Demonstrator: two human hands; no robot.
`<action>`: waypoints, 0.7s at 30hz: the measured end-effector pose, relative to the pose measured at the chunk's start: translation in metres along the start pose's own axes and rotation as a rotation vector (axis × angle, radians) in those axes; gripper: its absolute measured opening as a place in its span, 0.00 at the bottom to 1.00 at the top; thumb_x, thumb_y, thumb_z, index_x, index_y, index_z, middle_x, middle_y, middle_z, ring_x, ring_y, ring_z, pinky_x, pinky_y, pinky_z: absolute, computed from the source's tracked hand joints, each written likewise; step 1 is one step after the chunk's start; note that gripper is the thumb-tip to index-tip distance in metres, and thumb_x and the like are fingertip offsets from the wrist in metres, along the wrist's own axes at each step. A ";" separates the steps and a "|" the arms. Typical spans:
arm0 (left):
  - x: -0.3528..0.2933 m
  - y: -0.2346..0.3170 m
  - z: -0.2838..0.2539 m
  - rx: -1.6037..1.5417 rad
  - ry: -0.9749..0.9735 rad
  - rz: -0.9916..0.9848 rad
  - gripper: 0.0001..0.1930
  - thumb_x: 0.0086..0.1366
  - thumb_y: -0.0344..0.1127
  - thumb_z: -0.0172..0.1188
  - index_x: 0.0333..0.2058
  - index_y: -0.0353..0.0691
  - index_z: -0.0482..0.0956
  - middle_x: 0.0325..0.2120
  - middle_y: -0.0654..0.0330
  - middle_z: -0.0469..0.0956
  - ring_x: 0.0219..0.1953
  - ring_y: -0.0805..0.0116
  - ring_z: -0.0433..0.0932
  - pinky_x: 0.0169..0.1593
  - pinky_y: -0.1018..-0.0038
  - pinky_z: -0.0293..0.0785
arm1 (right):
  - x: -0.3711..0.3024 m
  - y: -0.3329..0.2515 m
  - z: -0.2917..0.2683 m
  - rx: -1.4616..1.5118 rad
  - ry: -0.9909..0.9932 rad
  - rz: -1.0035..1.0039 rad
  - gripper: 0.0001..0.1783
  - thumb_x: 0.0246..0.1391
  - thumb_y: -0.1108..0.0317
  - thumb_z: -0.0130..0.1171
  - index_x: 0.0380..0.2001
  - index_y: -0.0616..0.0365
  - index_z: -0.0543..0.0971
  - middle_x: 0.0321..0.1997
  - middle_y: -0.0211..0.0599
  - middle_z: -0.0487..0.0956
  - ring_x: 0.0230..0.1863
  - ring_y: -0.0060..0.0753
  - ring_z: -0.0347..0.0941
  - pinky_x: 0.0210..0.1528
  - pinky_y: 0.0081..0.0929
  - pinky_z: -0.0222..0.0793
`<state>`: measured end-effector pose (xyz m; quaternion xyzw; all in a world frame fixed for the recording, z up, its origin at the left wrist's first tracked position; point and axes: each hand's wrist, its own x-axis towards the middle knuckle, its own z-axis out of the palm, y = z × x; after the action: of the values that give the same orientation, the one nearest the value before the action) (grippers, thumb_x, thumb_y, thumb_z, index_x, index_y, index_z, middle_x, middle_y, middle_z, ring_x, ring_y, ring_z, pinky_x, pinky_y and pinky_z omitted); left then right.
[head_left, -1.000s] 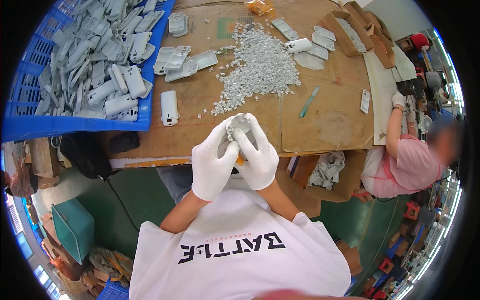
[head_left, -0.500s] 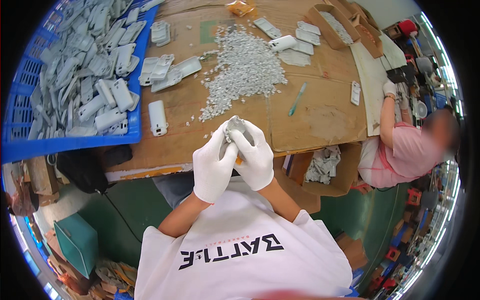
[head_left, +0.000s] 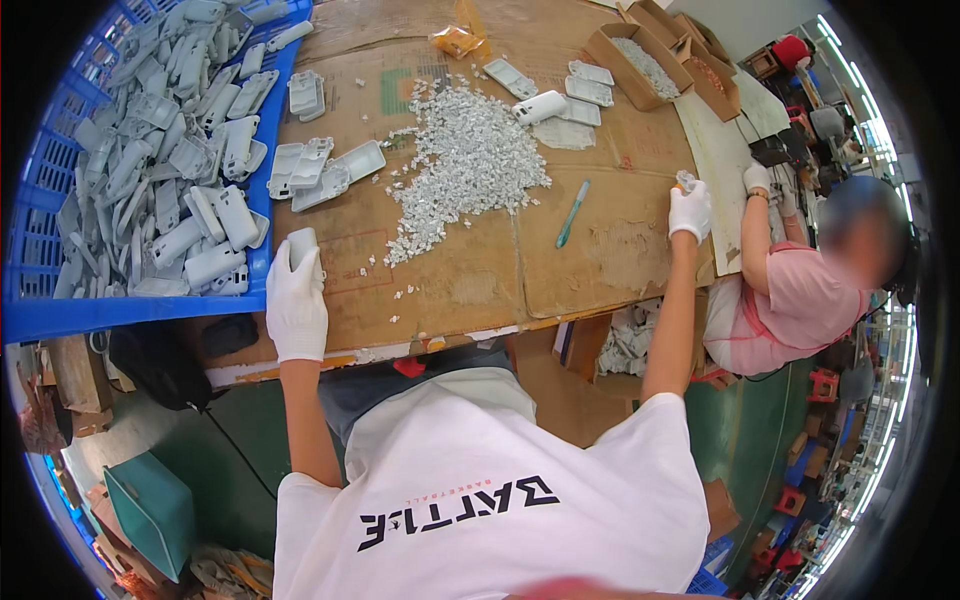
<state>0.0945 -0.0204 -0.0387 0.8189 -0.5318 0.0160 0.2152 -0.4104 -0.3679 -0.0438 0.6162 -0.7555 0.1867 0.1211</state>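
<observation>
My left hand point(head_left: 296, 312), in a white glove, reaches to the table's left side near the blue crate. Its fingers close around a white plastic shell point(head_left: 302, 241), whose far end shows above the fingertips. Far to the right, my gloved right hand point(head_left: 691, 210) is closed on a small white plastic case point(head_left: 685, 181), mostly hidden by the fingers. Between the hands spreads a pile of small whitish pieces point(head_left: 460, 160). A teal pen point(head_left: 572, 214) lies to the right of the pile.
A blue crate point(head_left: 140, 318) heaped with white shells stands at the left. More open shells point(head_left: 335, 180) lie beside the pile. Cardboard boxes point(head_left: 632, 80) stand at the far right, another box point(head_left: 600, 350) below the table edge. A co-worker in pink point(head_left: 800, 290) sits at the right.
My hands were together at the near edge, around a crumpled greyish piece. They have parted: the left onto the shell, the right onto the small case. The greyish piece no longer shows.
</observation>
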 end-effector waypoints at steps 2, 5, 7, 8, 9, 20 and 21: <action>0.000 -0.011 0.000 0.019 -0.024 -0.001 0.20 0.64 0.23 0.53 0.53 0.45 0.79 0.60 0.46 0.70 0.57 0.48 0.73 0.60 0.61 0.70 | 0.013 -0.002 0.002 -0.232 -0.021 -0.070 0.17 0.52 0.59 0.63 0.42 0.58 0.78 0.43 0.48 0.81 0.48 0.53 0.77 0.52 0.47 0.72; -0.002 -0.020 -0.001 -0.126 -0.104 0.007 0.20 0.64 0.25 0.53 0.54 0.45 0.79 0.61 0.47 0.68 0.55 0.49 0.74 0.58 0.62 0.72 | -0.024 -0.064 -0.035 -0.134 0.174 -0.374 0.16 0.48 0.65 0.64 0.41 0.57 0.79 0.44 0.47 0.81 0.48 0.50 0.76 0.55 0.44 0.70; 0.007 -0.007 -0.007 -0.330 -0.212 -0.132 0.20 0.63 0.26 0.53 0.53 0.49 0.79 0.62 0.48 0.67 0.54 0.51 0.75 0.55 0.62 0.74 | -0.073 -0.100 -0.025 0.394 0.155 -0.708 0.15 0.44 0.70 0.65 0.39 0.55 0.80 0.42 0.39 0.81 0.47 0.47 0.74 0.53 0.43 0.70; 0.008 -0.007 -0.007 -0.329 -0.219 -0.128 0.20 0.63 0.26 0.53 0.53 0.49 0.79 0.62 0.48 0.67 0.54 0.51 0.75 0.55 0.62 0.74 | -0.101 -0.123 -0.028 0.477 0.040 -0.769 0.14 0.45 0.70 0.65 0.39 0.52 0.80 0.41 0.35 0.80 0.48 0.45 0.74 0.51 0.42 0.70; 0.008 -0.010 -0.004 -0.158 -0.196 0.010 0.21 0.61 0.26 0.57 0.52 0.50 0.80 0.62 0.49 0.67 0.52 0.52 0.76 0.53 0.62 0.75 | -0.125 -0.147 -0.040 0.479 -0.037 -0.824 0.13 0.45 0.70 0.66 0.37 0.48 0.80 0.41 0.33 0.80 0.45 0.43 0.74 0.50 0.41 0.71; 0.031 0.011 -0.012 0.148 -0.297 0.243 0.27 0.46 0.38 0.75 0.45 0.41 0.76 0.38 0.56 0.75 0.43 0.55 0.76 0.45 0.60 0.76 | -0.137 -0.166 -0.016 0.418 -0.216 -0.813 0.05 0.48 0.72 0.64 0.31 0.50 0.82 0.35 0.34 0.78 0.40 0.41 0.77 0.44 0.38 0.75; 0.029 0.012 -0.015 0.163 -0.292 0.266 0.28 0.46 0.38 0.75 0.47 0.41 0.76 0.38 0.57 0.74 0.43 0.55 0.76 0.45 0.61 0.76 | -0.136 -0.166 -0.020 0.401 -0.247 -0.837 0.05 0.48 0.71 0.64 0.30 0.50 0.82 0.35 0.35 0.78 0.39 0.42 0.77 0.43 0.39 0.76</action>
<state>0.0994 -0.0446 -0.0137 0.7498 -0.6578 -0.0314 0.0650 -0.2202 -0.2670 -0.0603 0.8962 -0.4004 0.1894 -0.0261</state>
